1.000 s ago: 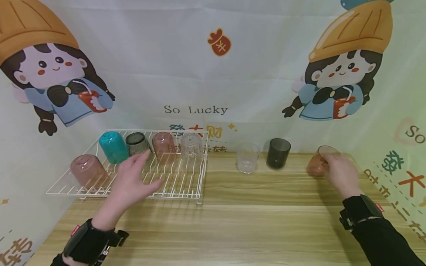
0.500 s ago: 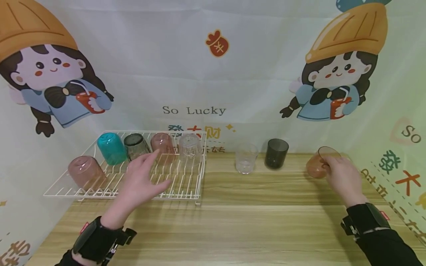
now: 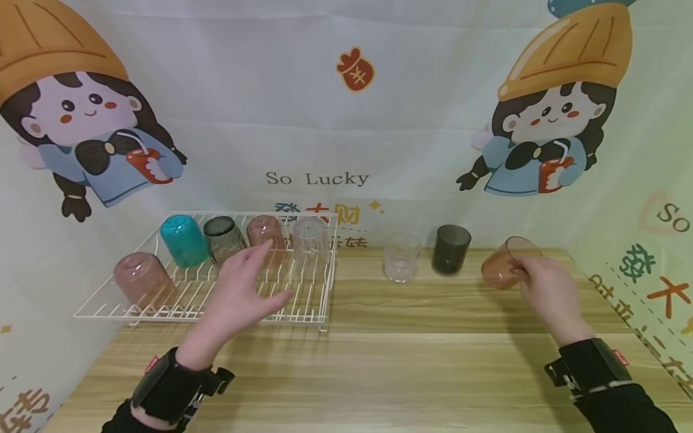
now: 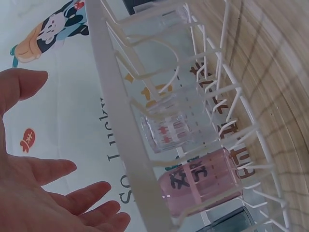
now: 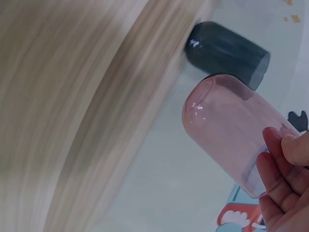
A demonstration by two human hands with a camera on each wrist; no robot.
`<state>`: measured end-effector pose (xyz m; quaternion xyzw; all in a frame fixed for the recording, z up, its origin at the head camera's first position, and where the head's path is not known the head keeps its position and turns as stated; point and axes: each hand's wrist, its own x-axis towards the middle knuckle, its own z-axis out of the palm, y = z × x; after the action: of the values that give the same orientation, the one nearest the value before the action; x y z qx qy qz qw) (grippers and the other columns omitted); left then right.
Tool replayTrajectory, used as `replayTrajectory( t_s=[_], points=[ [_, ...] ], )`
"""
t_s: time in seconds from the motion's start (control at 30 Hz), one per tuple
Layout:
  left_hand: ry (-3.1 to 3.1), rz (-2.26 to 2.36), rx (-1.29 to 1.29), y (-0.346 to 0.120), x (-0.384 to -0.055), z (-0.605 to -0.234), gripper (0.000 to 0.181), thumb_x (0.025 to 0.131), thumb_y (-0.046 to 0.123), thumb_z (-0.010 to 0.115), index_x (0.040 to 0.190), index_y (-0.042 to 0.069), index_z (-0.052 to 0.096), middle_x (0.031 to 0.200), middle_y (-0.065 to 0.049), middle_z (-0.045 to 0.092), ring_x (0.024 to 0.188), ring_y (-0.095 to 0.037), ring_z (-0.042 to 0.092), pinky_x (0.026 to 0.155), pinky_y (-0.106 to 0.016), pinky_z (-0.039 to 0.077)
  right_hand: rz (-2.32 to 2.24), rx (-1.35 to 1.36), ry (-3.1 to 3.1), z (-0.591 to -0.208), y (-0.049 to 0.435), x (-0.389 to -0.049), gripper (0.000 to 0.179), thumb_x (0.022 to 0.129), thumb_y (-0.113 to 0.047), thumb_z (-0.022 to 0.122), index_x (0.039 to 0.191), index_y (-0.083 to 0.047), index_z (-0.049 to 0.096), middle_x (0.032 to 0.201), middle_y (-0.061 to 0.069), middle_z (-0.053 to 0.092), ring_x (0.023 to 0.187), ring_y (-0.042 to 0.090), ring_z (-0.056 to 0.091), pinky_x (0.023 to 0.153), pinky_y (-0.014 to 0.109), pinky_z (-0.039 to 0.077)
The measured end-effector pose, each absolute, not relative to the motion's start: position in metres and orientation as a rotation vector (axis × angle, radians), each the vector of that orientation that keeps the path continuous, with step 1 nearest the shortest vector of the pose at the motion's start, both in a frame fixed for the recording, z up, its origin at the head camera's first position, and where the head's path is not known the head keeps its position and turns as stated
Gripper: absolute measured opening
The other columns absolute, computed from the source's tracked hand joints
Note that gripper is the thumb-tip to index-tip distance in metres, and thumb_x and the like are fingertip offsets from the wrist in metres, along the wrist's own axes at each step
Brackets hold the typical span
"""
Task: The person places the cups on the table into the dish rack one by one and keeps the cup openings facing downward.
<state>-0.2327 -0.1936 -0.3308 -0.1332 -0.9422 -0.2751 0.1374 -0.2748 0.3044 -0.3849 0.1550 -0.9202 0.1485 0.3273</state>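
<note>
At the right of the head view my right hand [image 3: 552, 294] pinches a tinted drinking glass [image 3: 497, 270] near its rim. The glass, orange-brown here and pink in the right wrist view, leans with its mouth toward the hand. Thumb and fingers [image 5: 276, 186] lie on either side of its wall. My left hand [image 3: 235, 291] is over the white wire rack [image 3: 292, 321], thumb spread from straight fingers, holding nothing. Behind it, upside down on the rack, are a pink glass [image 3: 265, 231], a grey glass [image 3: 224, 237] and a clear glass [image 3: 311, 240].
Also inverted on the rack are a teal glass [image 3: 184, 240] and another pink glass [image 3: 143, 279] at front left. A clear glass [image 3: 402, 258] and a dark grey glass [image 3: 452, 249] stand upright on the wooden table [image 3: 411, 373]. A printed cloth [image 3: 314, 90] hangs behind.
My left hand has moved right across the front of the rack. My right hand has shifted slightly left with the tinted glass, nearer the dark grey glass.
</note>
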Motion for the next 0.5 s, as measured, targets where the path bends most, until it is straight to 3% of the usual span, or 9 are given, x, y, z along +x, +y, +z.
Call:
replayTrajectory(
  t_s=[0.5],
  points=[
    [-2.741,-0.826,-0.419,-0.178,-0.234,-0.330,0.093,0.081,0.034,0.079,0.155,0.006,0.030,0.150,-0.025,0.034,0.138,-0.046,0.027,0.101,-0.070,0.034,0.464,0.500,-2.325,-0.380,0.279,-0.272,0.019,0.080,0.014,0.070,0.095,0.004,0.068,0.087,0.019,0.070,0.080,0.041,0.062,0.070,0.054,0.050]
  ],
)
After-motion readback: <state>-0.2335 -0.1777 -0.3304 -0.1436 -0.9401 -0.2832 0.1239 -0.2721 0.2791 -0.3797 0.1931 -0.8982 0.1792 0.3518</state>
